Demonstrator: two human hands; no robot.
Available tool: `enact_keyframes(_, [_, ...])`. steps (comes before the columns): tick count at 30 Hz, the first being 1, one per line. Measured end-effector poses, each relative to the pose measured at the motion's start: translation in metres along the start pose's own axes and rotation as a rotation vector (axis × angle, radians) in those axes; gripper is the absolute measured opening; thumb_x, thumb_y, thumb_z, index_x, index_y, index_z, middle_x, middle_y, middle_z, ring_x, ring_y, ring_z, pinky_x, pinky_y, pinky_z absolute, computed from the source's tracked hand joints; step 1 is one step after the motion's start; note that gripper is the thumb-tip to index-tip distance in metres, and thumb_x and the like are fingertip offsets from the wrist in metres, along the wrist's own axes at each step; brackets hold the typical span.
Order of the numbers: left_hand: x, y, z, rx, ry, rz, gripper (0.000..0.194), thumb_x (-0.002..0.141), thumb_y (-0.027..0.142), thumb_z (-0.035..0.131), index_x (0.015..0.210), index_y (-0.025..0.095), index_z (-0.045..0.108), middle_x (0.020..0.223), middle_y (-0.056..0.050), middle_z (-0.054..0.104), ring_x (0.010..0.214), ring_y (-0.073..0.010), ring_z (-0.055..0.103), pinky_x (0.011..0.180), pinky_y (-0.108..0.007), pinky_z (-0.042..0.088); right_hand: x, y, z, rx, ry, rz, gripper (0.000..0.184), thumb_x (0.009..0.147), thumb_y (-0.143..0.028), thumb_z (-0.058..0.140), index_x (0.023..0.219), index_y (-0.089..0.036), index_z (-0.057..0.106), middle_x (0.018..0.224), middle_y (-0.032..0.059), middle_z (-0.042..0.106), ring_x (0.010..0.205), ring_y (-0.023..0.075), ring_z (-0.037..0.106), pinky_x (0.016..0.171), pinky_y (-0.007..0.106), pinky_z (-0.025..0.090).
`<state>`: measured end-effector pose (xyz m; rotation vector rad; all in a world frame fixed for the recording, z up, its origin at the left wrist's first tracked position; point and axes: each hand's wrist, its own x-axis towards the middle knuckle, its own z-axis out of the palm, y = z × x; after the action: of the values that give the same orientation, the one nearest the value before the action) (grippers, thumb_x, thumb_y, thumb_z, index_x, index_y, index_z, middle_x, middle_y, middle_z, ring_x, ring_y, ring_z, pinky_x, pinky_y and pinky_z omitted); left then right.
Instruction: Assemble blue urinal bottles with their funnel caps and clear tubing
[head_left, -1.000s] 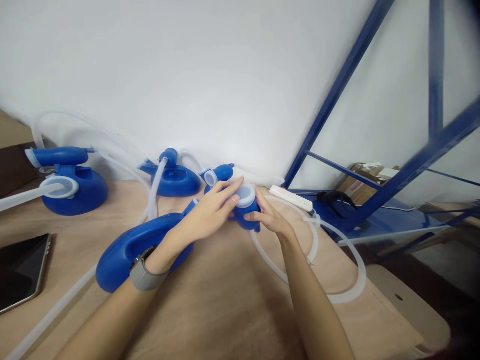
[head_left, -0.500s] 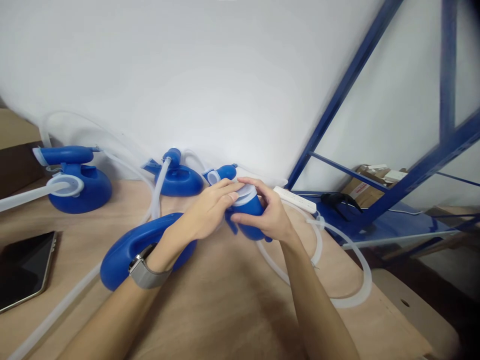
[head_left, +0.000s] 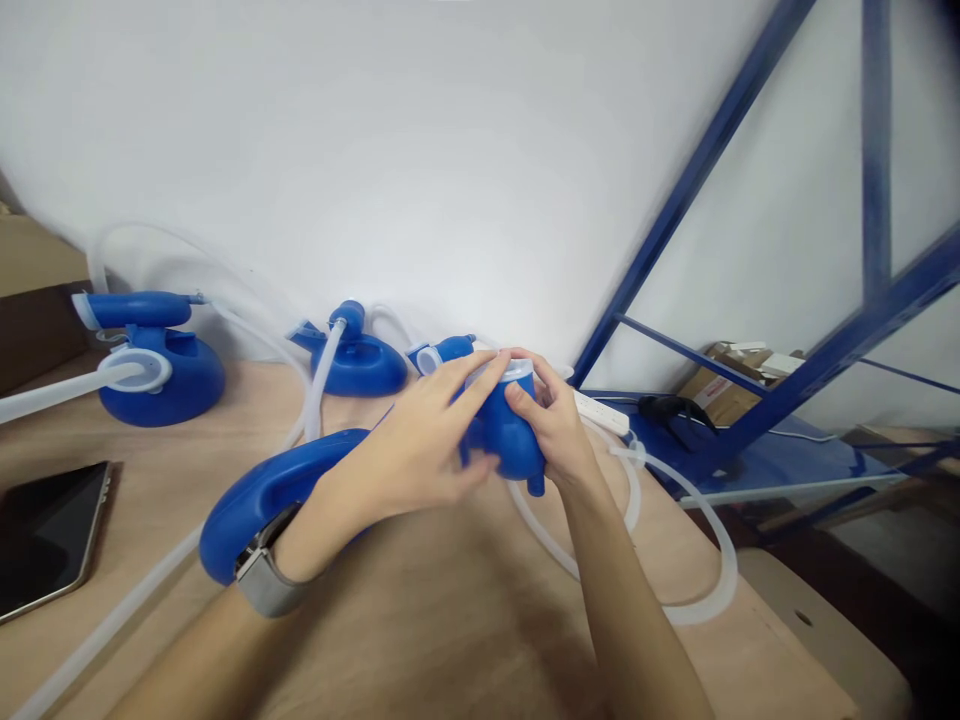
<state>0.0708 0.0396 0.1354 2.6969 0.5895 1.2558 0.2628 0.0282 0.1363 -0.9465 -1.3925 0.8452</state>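
Observation:
In front of me I hold a blue plastic cup (head_left: 510,435) with a pale rim and a short spout at its lower right end. My right hand (head_left: 559,425) is closed around its right side, with the thumb on the front wall. The fingers of my left hand (head_left: 427,435) lie over the rim from the left; the blurred lower digits curve by the cup's lower left side. Below my left forearm lies a blue jug-like bottle (head_left: 240,510) with a handle, partly hidden by that arm and its watch.
Blue bottles with tubes, one left (head_left: 161,395) and one mid-back (head_left: 364,365), stand by the wall. A smaller blue cup (head_left: 454,348) is behind my hands. There are a phone (head_left: 52,540), a power strip (head_left: 602,413), a looped clear tube (head_left: 727,560) and a blue rack (head_left: 697,180).
The cup has turned in my hands, so its spout now shows at the lower right. My left hand has shifted round, its lower digits moving down beside the cup; my right thumb has moved up.

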Motion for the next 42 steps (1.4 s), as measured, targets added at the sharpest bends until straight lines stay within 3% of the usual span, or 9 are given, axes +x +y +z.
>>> enact_keyframes(2, [-0.001,0.004,0.01,-0.001,-0.025,-0.043,0.125,0.077,0.051,0.085,0.169,0.024,0.005,0.17,-0.022,0.025,0.155,-0.0429,0.033,0.119,-0.057,0.044,-0.002,-0.001,0.006,0.055,0.007,0.042,0.059,0.079,-0.062,0.081,0.123,-0.028,0.064,0.112,0.0048,0.077,0.11,0.0295,0.073,0.092,0.041,0.063])
enact_keyframes(4, [-0.002,0.005,0.022,0.013,-0.001,-0.071,0.145,0.065,0.057,0.092,0.168,0.025,-0.005,0.173,-0.026,0.012,0.154,-0.0493,0.033,0.113,-0.06,0.049,-0.004,-0.004,0.013,0.085,0.024,0.071,0.054,0.084,-0.063,0.076,0.124,-0.029,0.063,0.115,0.0044,0.076,0.114,0.0297,0.072,0.097,0.042,0.062])
enact_keyframes(8, [-0.001,-0.001,0.036,0.056,0.129,-0.023,0.148,0.06,0.049,0.096,0.167,0.025,-0.004,0.169,-0.028,0.017,0.151,-0.052,0.034,0.115,-0.065,0.044,-0.008,-0.009,0.015,0.047,0.036,0.022,0.053,0.093,-0.069,0.061,0.127,-0.029,0.061,0.128,0.0051,0.071,0.127,0.0296,0.066,0.108,0.042,0.056])
enact_keyframes(11, [0.001,-0.006,0.032,0.005,0.195,-0.046,0.155,0.051,0.051,0.098,0.167,0.024,-0.001,0.165,-0.027,0.026,0.152,-0.0531,0.03,0.119,-0.069,0.037,-0.01,-0.011,0.007,0.005,-0.119,-0.062,0.082,0.081,-0.08,0.068,0.145,-0.033,0.049,0.142,0.0069,0.062,0.135,0.0328,0.06,0.109,0.045,0.055])
enact_keyframes(13, [0.001,-0.008,0.026,-0.049,0.201,-0.074,0.152,0.05,0.052,0.098,0.166,0.025,0.003,0.163,-0.025,0.029,0.15,-0.0514,0.034,0.118,-0.068,0.038,-0.012,-0.012,0.003,0.01,-0.237,-0.09,0.11,0.064,-0.078,0.083,0.154,-0.035,0.035,0.148,0.0079,0.057,0.136,0.036,0.059,0.107,0.049,0.057])
enact_keyframes(15, [0.001,-0.008,0.021,-0.093,0.2,-0.074,0.146,0.05,0.048,0.098,0.165,0.026,0.01,0.16,-0.022,0.033,0.146,-0.0486,0.04,0.116,-0.065,0.041,-0.014,-0.014,0.004,0.038,-0.262,-0.099,0.117,0.06,-0.07,0.09,0.155,-0.036,0.031,0.149,0.0085,0.055,0.135,0.0372,0.059,0.106,0.05,0.057])
enact_keyframes(27, [0.006,-0.002,0.015,-0.077,0.226,0.0,0.136,0.054,0.047,0.098,0.16,0.029,0.016,0.154,-0.018,0.042,0.139,-0.044,0.049,0.112,-0.06,0.046,-0.019,-0.021,0.008,0.014,-0.126,-0.188,0.101,0.063,-0.061,0.092,0.146,-0.035,0.042,0.141,0.008,0.058,0.129,0.0379,0.063,0.106,0.054,0.058])
enact_keyframes(33, [0.004,-0.007,0.005,-0.064,0.146,0.029,0.142,0.054,0.055,0.099,0.165,0.031,0.013,0.165,-0.021,0.032,0.149,-0.046,0.038,0.117,-0.064,0.041,-0.018,-0.022,0.009,-0.038,-0.161,-0.187,0.105,0.068,-0.05,0.092,0.154,-0.035,0.034,0.156,0.01,0.047,0.129,0.0363,0.063,0.103,0.053,0.06])
enact_keyframes(42, [0.003,0.005,-0.001,0.119,0.225,0.084,0.127,0.053,0.049,0.098,0.158,0.026,0.031,0.145,-0.017,0.059,0.128,-0.0406,0.06,0.104,-0.054,0.051,-0.021,-0.022,0.015,0.004,-0.068,-0.233,0.074,0.067,-0.047,0.092,0.129,-0.032,0.054,0.129,0.0049,0.064,0.115,0.0299,0.067,0.091,0.045,0.064])
